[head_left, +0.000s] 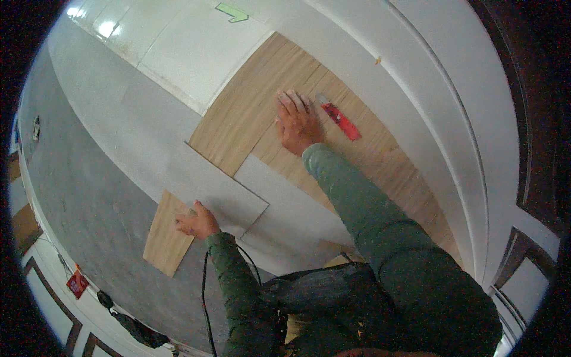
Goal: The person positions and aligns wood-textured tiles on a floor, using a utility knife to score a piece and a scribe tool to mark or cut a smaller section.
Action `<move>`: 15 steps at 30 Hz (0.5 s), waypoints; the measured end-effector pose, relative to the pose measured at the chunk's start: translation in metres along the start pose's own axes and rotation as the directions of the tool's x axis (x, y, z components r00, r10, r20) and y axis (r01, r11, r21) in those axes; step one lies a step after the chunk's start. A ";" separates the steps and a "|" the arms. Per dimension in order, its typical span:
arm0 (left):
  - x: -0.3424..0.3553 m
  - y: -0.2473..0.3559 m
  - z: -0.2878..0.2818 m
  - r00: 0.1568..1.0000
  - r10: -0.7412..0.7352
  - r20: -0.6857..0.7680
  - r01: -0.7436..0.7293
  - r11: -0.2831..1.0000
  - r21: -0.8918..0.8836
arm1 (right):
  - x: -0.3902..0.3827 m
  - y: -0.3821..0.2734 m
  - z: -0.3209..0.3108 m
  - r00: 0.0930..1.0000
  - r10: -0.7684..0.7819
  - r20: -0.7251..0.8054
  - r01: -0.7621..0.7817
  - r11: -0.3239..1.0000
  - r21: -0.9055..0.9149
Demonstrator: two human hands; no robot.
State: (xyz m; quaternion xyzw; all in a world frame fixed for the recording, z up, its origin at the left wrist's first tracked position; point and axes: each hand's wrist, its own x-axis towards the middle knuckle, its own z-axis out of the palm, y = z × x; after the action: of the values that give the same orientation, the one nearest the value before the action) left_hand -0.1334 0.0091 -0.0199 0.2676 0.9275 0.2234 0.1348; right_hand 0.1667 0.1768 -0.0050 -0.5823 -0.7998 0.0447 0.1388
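Observation:
My right hand (295, 123) lies palm down, fingers stretched out, on wood-look floor planks (238, 119). Just right of its fingers, a red utility knife (340, 119) rests on the planks, its blade end pointing away from me. Lower left, my left hand (199, 222) grips the right edge of a short wood-look plank piece (165, 241), thumb apart from the bent fingers. Its finger ends are partly hidden. That piece lies over the border between the pale sheet (148, 137) and the grey floor (89, 184).
White tiles with a green arrow sticker (233, 13) lie beyond the planks. A white skirting (428, 113) curves along the right. A black cable (205, 297) hangs beside my left forearm. At the lower left wall are a red tag (77, 282) and a dark object (140, 330).

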 end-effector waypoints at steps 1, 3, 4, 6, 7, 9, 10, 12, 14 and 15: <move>-0.005 0.025 0.007 0.948 0.198 -0.249 -0.108 0.936 0.334 | 0.002 0.004 -0.002 1.000 0.007 0.000 -0.007 1.000 -0.009; 0.016 0.073 0.030 0.887 0.429 -0.172 -0.460 0.854 -0.243 | 0.006 -0.004 -0.005 1.000 0.008 -0.009 -0.007 0.998 0.060; 0.019 0.111 0.041 0.826 0.555 -0.098 -0.563 0.817 -0.126 | 0.006 -0.007 -0.003 1.000 0.012 -0.009 -0.012 0.998 0.063; 0.025 0.179 0.068 0.714 0.695 0.091 -0.699 0.715 0.017 | 0.006 -0.010 0.004 1.000 0.028 -0.010 -0.027 0.995 0.093; 0.029 0.200 0.081 0.670 0.717 0.190 -0.736 0.675 0.051 | 0.008 -0.012 0.006 1.000 0.028 -0.010 -0.027 0.995 0.095; 0.008 0.235 0.092 0.737 0.611 0.290 -0.668 0.723 0.175 | 0.005 -0.008 0.009 0.999 0.030 -0.010 -0.029 0.996 0.086; 0.002 0.244 0.095 0.795 0.484 0.366 -0.595 0.742 0.310 | 0.005 -0.005 0.010 0.999 0.033 -0.005 -0.032 0.996 0.085; 0.005 0.246 0.097 0.784 0.504 0.362 -0.605 0.749 0.268 | 0.006 -0.003 0.011 0.999 0.027 -0.028 -0.024 0.994 0.104; 0.007 0.246 0.097 0.773 0.525 0.356 -0.617 0.753 0.229 | 0.007 -0.005 0.009 1.000 0.029 0.004 -0.030 0.995 0.098; 0.005 0.249 0.095 0.782 0.496 0.377 -0.601 0.761 0.245 | 0.006 -0.005 0.008 0.999 0.026 0.032 -0.029 0.996 0.087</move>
State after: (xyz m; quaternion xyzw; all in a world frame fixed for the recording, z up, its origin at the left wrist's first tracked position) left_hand 0.0057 0.2329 0.0187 0.5791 0.8009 0.0417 0.1466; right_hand 0.1577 0.1818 -0.0103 -0.5860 -0.7910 0.0904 0.1511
